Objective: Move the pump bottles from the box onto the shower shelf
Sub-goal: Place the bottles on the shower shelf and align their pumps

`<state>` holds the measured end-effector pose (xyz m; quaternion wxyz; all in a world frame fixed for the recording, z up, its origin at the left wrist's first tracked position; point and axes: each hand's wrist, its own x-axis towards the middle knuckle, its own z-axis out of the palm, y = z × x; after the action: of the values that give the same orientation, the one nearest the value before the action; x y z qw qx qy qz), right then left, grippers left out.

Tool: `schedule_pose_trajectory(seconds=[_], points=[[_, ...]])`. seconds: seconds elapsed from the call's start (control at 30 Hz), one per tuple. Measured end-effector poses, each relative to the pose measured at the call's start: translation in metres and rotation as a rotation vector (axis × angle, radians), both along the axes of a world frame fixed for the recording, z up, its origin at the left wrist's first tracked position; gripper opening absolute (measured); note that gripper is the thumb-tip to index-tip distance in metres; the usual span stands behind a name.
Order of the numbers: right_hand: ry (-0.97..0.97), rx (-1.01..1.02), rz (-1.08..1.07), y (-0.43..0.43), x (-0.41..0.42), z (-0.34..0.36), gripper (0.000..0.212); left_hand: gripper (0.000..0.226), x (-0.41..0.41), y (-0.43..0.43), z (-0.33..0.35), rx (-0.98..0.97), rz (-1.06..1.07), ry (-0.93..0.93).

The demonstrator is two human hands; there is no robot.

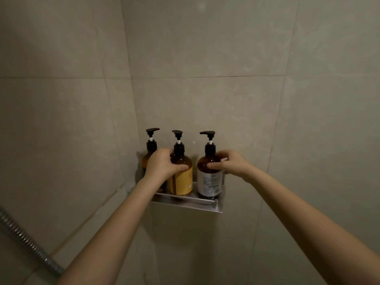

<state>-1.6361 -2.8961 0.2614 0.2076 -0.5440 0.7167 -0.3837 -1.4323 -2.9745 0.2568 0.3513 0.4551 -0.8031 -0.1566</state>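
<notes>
Three amber pump bottles with black pumps stand upright in a row on the metal shower shelf fixed to the tiled wall. My left hand wraps the shoulder of the middle bottle, which has a yellow label. My right hand holds the right bottle, white-labelled, thumb in front and fingers behind. The left bottle stands mostly hidden behind my left hand. No box is in view.
Beige tiled walls meet in a corner just left of the shelf. A ribbed metal shower hose runs diagonally across the lower left. The shelf has a thin front rail.
</notes>
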Motion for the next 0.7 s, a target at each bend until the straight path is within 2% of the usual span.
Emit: schedule_pose_trajectory(seconds=[0.13,0.3,0.43,0.6,0.7], points=[[-0.027,-0.002,0.03,0.001,0.004,0.0,0.056,0.055,0.004,0.0,-0.003,0.022,-0.045,0.042],[0.078,-0.105,-0.136,0.002,0.022,-0.006,0.08,0.068,-0.001,0.005,-0.007,-0.082,0.07,0.053],[0.13,-0.071,-0.165,0.002,0.021,-0.004,0.073,0.065,-0.002,0.007,-0.008,-0.063,0.103,0.02],[-0.003,-0.056,-0.031,0.005,0.005,0.005,0.063,0.061,-0.001,0.002,0.002,0.118,0.032,0.047],[-0.063,-0.059,0.012,0.008,0.002,0.004,0.056,0.054,-0.003,0.001,0.003,0.158,-0.001,0.039]])
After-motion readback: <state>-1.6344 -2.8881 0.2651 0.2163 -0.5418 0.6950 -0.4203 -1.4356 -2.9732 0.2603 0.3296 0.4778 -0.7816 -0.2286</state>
